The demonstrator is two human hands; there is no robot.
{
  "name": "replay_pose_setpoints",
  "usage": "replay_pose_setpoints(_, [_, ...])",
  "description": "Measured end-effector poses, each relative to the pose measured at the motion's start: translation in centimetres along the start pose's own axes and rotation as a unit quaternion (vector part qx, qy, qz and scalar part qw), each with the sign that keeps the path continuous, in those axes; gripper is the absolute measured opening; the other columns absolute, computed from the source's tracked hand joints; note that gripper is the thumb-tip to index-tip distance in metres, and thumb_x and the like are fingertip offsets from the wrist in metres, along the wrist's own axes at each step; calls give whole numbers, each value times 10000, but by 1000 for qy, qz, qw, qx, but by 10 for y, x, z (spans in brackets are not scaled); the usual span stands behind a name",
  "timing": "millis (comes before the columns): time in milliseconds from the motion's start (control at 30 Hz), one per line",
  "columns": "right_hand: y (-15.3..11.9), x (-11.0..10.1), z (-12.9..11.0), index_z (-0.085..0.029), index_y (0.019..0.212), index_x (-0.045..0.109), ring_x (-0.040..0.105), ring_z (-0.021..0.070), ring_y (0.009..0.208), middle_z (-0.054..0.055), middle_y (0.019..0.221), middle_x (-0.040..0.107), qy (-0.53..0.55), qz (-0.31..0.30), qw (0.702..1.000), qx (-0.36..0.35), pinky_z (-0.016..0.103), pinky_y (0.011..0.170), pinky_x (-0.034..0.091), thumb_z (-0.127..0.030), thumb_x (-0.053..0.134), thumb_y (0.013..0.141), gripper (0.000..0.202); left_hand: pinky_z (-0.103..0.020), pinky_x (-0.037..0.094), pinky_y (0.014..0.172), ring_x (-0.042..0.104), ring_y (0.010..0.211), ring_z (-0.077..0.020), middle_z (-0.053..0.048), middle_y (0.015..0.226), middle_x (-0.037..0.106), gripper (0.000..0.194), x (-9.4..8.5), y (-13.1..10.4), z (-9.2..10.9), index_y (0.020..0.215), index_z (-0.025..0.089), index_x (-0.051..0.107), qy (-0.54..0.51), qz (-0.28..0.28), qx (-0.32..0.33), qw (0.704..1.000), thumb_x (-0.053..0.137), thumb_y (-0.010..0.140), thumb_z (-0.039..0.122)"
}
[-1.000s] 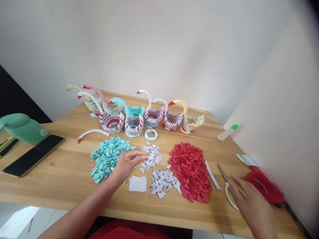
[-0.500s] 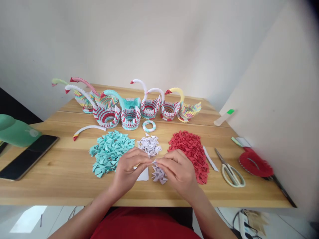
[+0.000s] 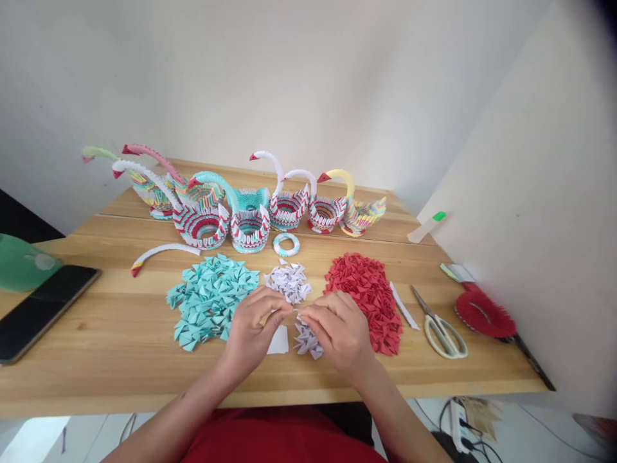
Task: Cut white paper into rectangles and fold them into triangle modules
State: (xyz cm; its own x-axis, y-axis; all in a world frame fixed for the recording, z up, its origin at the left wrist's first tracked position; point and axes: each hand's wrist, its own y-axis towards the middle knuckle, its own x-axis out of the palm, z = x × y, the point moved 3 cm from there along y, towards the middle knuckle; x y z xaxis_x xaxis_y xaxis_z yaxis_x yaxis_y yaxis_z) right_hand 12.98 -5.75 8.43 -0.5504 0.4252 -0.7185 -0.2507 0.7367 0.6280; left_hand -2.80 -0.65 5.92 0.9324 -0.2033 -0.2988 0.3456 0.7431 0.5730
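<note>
Hands: two, fingertips nearly meeting low in the middle of the table (image 3: 120, 347); clock centred on them, 12 straight ahead.
Left hand (image 3: 254, 326): thumb and finger pinched closed on one small white paper piece (image 3: 295, 310).
Right hand (image 3: 339, 329): pinched at the same piece, from its 3 o'clock side.
Piece: one, between the fingertips, mostly hidden by them.
White piles: two; the far pile (image 3: 290, 281) at 12 o'clock, the near pile (image 3: 306, 343) at 5, partly behind the right hand.
Teal pile (image 3: 215, 299): one, 9 o'clock.
Red pile (image 3: 367, 305): one, 3 o'clock.
Paper swans (image 3: 250, 240): seven necks counted, from 10 to 1 o'clock, bodies overlapping.
Loose neck (image 3: 166, 248): one, 10 o'clock.
Ring (image 3: 286, 253): one, 12 o'clock, beyond the far pile.
White paper (image 3: 279, 342): 7 o'clock, sheets uncountable.
Scissors (image 3: 432, 317): one pair, 3 o'clock, beyond the red pile.
Phone (image 3: 45, 312): one, 9 o'clock.
</note>
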Motion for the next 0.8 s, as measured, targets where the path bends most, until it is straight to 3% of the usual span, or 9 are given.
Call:
replay_pose_setpoints(300, [0,5,1,-176,893,661,501,185,739,50,777,622,-31,-18,999,-1,318,684,389,-157,514,943,156,-276,439,710,591,745,-162,-20,762,645,125,4,-2,-5,772,184,632,-18,6,-45,999,596,884,141])
replay_pose_setpoints(600, [-1,19,7,-177,840,590,495,206,777,59,813,599,-70,-55,996,7,348,718,348,-139,435,956,197,-303,435,720,588,723,-176,-28,741,653,151,7,-2,-6,743,186,626,30,-5,-56,998,586,889,188])
replay_pose_setpoints(733, [2,14,12,-190,784,545,490,194,778,40,796,570,37,-52,995,78,334,719,354,-183,435,958,206,-281,461,719,618,756,-176,-33,778,678,140,2,0,-10,779,182,673,-4,1,-84,996,589,890,204])
replay_pose_setpoints(800, [2,12,16,-196,769,515,489,172,749,18,773,537,150,-68,975,148,304,694,375,-218,440,956,203,-274,474,730,631,776,-174,-34,811,690,129,-3,2,-12,845,186,705,-20,11,-106,994,586,892,207])
